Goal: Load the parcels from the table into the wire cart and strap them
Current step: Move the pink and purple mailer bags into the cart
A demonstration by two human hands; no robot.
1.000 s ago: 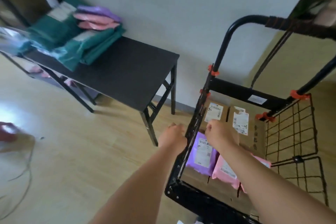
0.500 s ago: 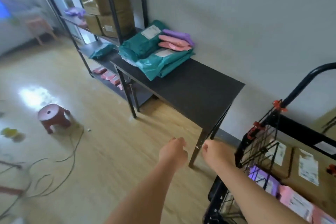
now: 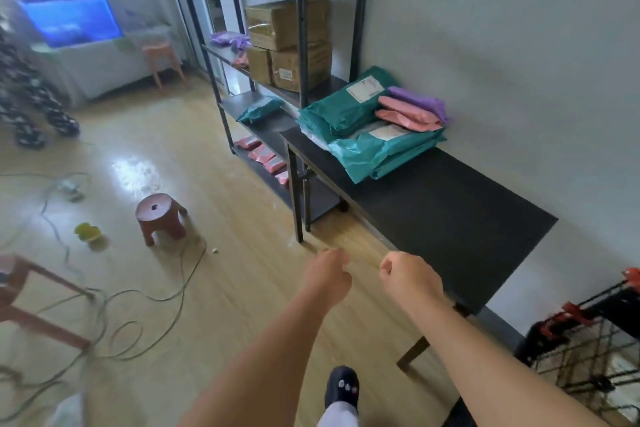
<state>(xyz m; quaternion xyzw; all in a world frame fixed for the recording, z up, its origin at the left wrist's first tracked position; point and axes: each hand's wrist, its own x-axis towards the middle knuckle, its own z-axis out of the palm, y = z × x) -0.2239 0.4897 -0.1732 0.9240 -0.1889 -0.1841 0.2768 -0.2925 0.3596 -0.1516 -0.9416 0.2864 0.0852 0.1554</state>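
Observation:
A pile of parcels lies at the far end of the black table point(image 3: 433, 215): teal mailers point(image 3: 377, 146), two pink mailers point(image 3: 408, 115) and a purple one point(image 3: 420, 101). The black wire cart point(image 3: 588, 340) with red clips shows only at the lower right edge. My left hand point(image 3: 329, 276) and my right hand point(image 3: 407, 276) are held out in front of me over the floor near the table's front edge. Both have fingers curled in and hold nothing.
A metal shelf rack point(image 3: 301, 28) with cardboard boxes and mailers stands left of the table. A red plastic stool point(image 3: 159, 217), loose cables point(image 3: 166, 288) and a small yellow-green object lie on the wooden floor. My foot point(image 3: 341, 388) is below.
My view has swung left, from the cart to the table and shelf. My hands have left the cart's parcels and come away with nothing in them.

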